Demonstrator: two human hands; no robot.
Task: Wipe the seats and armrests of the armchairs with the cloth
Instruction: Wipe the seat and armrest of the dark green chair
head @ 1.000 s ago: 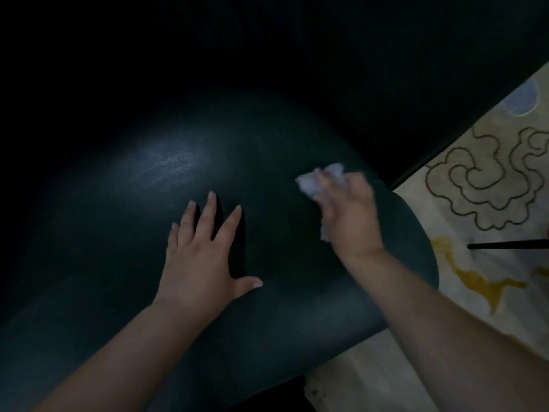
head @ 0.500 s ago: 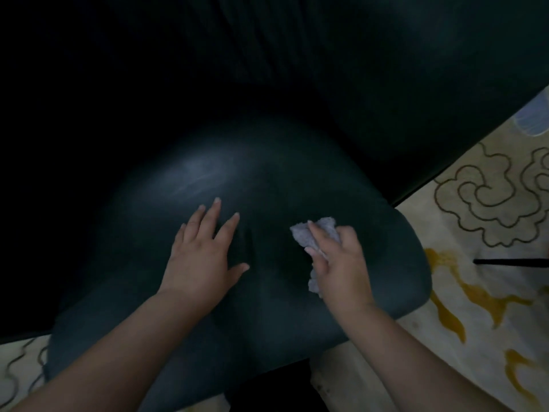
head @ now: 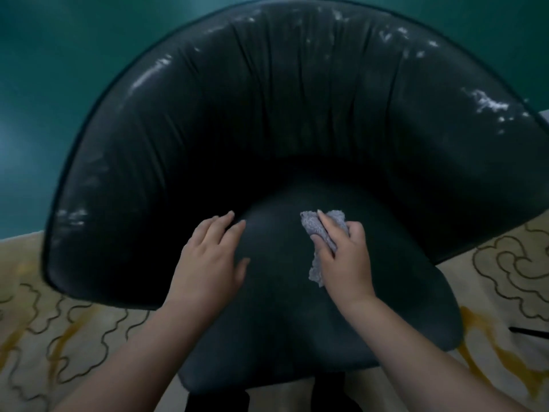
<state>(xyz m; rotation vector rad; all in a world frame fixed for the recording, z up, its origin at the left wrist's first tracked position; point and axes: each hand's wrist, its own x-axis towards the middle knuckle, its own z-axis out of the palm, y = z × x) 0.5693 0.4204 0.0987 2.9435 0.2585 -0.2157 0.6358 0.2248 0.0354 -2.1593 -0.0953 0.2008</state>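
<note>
A person's left hand is lying flat on the dark seat of a curved-back armchair, its fingers straight and close together, their tips reaching the crease where the seat is meeting the backrest. Just to its right, the right hand is pressing a crumpled grey cloth onto the seat near the back, with fingers curled over it and the thumb pinning its lower fold. A cream carpet with looping outlines is showing on both sides of the chair.
</note>
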